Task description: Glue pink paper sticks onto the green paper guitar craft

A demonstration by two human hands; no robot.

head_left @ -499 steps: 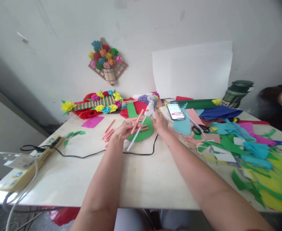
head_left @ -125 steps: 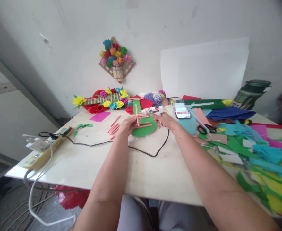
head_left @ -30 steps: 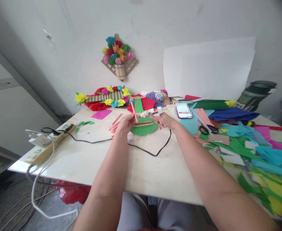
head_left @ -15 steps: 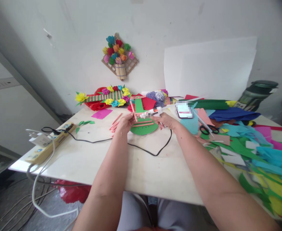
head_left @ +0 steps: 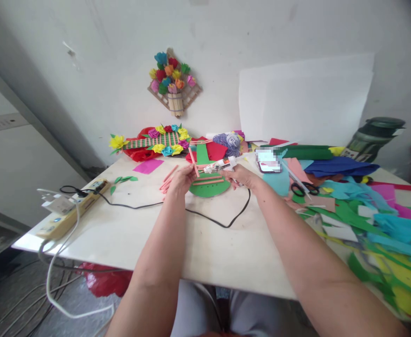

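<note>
My left hand (head_left: pixel 180 178) pinches a pink paper stick (head_left: pixel 192 158) that stands tilted above a green paper cutout (head_left: pixel 210 188) on the table. Two more pink sticks lie across that cutout. My right hand (head_left: pixel 242 177) grips a white glue gun (head_left: pixel 220 164), its nozzle pointing left at the held stick. The gun's black cord (head_left: pixel 222 223) loops across the table toward me. Loose pink sticks (head_left: pixel 166 181) lie just left of my left hand.
A beige power strip (head_left: pixel 72 207) with cables sits at the table's left edge. A phone (head_left: pixel 267 162), black scissors (head_left: pixel 301 188) and heaps of coloured paper scraps (head_left: pixel 373 215) fill the right side. Paper-flower crafts (head_left: pixel 155 143) lie by the wall, another hangs above.
Almost nothing has moved in the last second; both hands stay over the green cutout, with the glue gun's nozzle held at the pink stick.
</note>
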